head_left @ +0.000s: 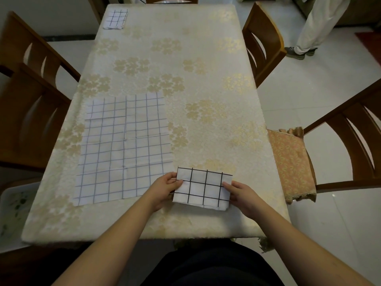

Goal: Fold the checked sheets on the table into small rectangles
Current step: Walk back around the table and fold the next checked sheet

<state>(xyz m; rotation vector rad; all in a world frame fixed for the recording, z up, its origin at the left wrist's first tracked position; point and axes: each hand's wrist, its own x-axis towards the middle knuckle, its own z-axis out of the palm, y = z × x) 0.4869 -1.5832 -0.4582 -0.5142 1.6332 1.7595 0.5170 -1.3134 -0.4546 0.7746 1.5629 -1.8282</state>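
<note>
Head view looks down at my two hands and a long desk (206,58) with a pale flower cloth on it. My left hand (162,188) pinches the left edge of a small folded sheet (203,188), thumb on top and fingers curled under. My right hand (241,195) holds the right edge the same way, so each grip is pinched on that sheet. The sheet is white with dark check lines. It sits near the front edge of the desk, a bit to the right, and I cannot tell if it lies flat or is lifted a little.

I think this sheet is nearly done. It is already a small rectangle, and I am just making the edges neat or getting ready to put it away.

Another small folded sheet (115,19) lies at the far left corner of the desk. A big open sheet (123,149) lies flat to the left, just beside my left hand. It is not folded yet.

Next, I think I should set this sheet down out of the way, maybe by the far one. Then I need to take the big sheet by its corners and fold it in half, with the edges lined up.
</note>
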